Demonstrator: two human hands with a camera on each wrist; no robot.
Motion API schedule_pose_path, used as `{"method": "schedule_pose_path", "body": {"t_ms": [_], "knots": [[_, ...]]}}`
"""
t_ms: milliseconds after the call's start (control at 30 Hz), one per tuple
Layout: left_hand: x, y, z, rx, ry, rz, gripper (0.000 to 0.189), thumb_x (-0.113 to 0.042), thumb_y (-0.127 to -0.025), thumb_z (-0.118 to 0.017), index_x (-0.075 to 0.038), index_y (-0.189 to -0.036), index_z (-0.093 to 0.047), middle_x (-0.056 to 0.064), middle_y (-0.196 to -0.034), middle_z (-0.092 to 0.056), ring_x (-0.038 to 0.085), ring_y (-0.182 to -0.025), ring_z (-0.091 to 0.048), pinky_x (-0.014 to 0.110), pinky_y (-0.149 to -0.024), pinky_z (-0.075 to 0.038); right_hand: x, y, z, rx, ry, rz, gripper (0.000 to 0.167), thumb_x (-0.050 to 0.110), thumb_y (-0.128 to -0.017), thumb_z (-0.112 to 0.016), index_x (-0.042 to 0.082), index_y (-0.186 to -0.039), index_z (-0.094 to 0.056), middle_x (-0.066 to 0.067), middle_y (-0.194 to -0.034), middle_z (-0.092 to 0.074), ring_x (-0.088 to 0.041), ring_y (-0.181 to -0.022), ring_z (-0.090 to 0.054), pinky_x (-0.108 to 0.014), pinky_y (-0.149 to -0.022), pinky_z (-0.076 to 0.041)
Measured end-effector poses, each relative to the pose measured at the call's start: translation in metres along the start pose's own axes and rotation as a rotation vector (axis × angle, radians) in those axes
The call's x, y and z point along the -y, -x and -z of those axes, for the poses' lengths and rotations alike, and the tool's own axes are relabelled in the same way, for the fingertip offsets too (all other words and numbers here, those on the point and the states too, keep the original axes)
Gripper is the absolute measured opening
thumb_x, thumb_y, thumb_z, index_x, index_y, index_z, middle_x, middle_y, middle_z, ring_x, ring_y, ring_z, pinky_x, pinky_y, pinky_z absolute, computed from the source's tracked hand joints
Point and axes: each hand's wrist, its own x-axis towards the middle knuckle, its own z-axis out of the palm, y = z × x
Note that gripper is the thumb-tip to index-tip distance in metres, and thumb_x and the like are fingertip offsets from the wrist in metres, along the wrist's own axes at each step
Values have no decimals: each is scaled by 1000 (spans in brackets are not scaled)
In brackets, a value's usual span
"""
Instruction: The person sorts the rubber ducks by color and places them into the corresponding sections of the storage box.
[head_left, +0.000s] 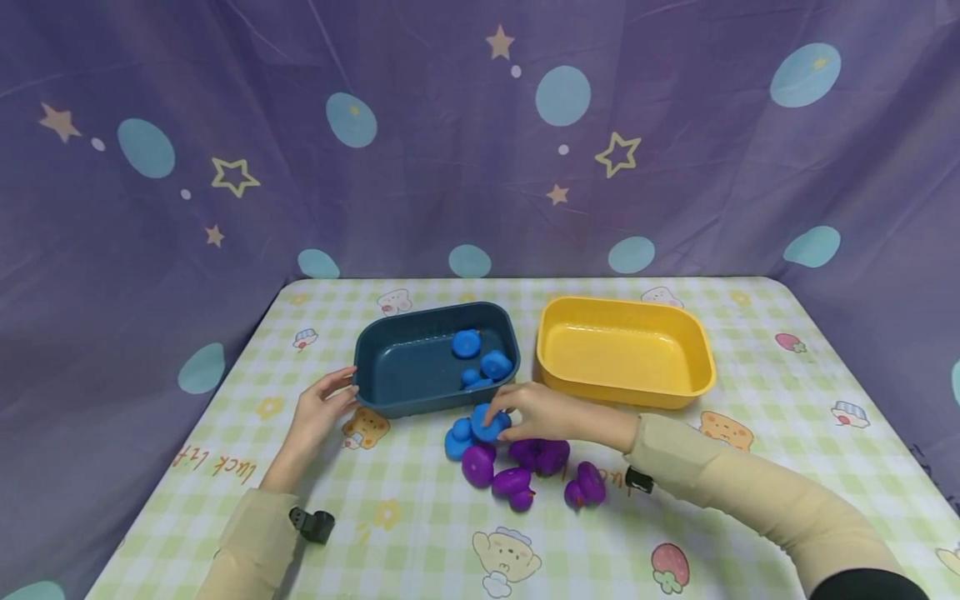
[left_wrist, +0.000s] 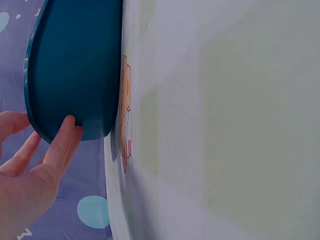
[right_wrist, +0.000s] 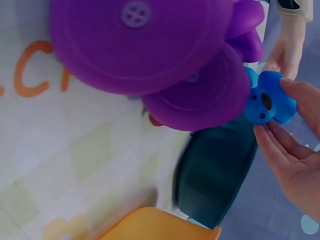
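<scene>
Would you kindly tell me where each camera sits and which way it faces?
Head: on the head, facing forward and down at the dark tub and yellow tub; left hand, right hand and sleeves show.
Left wrist: worn there, facing the dark tub's end; left hand shows.
Right wrist: worn there, facing purple toys and a blue toy; both hands show.
Shared: head and left wrist show the left hand touching the dark tub.

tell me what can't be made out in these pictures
Head view: lower part of a blue duck in the dark bin, behind its near wall.
Head view: part of a purple duck, behind the right hand.
Right wrist view: most of the yellow bin, cut off by the bottom edge.
</scene>
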Motion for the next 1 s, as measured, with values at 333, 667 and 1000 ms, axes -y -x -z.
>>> {"method": "schedule_pose_path", "body": {"t_ms": [333, 667, 1000], "knots": [[4, -2, 0, 9, 3, -3, 41, -6, -88, -50, 3, -127, -42, 22, -125, -44, 1, -87, -56, 24, -80, -49, 5, -4, 5, -27, 1, 17, 21, 12, -76, -69, 8, -96, -65, 1, -92, -60, -10, -83, -52, -20, -74, -49], [3, 0, 1, 5, -2, -23, 41, -6, -88, -50, 5, -126, -43, 23, -124, -44, -2, -85, -56, 26, -81, -49, 8, -12, 15, -80, -10, 36, 22, 9, -74, -70, 8, -96, -65, 1, -89, -59, -8, -79, -51, -15, -71, -47], [3, -2, 1, 3, 8, -17, 41, -4, -87, -50, 5, -126, -43, 22, -123, -44, -1, -85, -56, 22, -78, -50, 6, -30, 27, -99, -34, -22, 20, 9, -76, -69, 7, -95, -66, -2, -91, -60, -11, -82, -56, -24, -74, -51]]}}
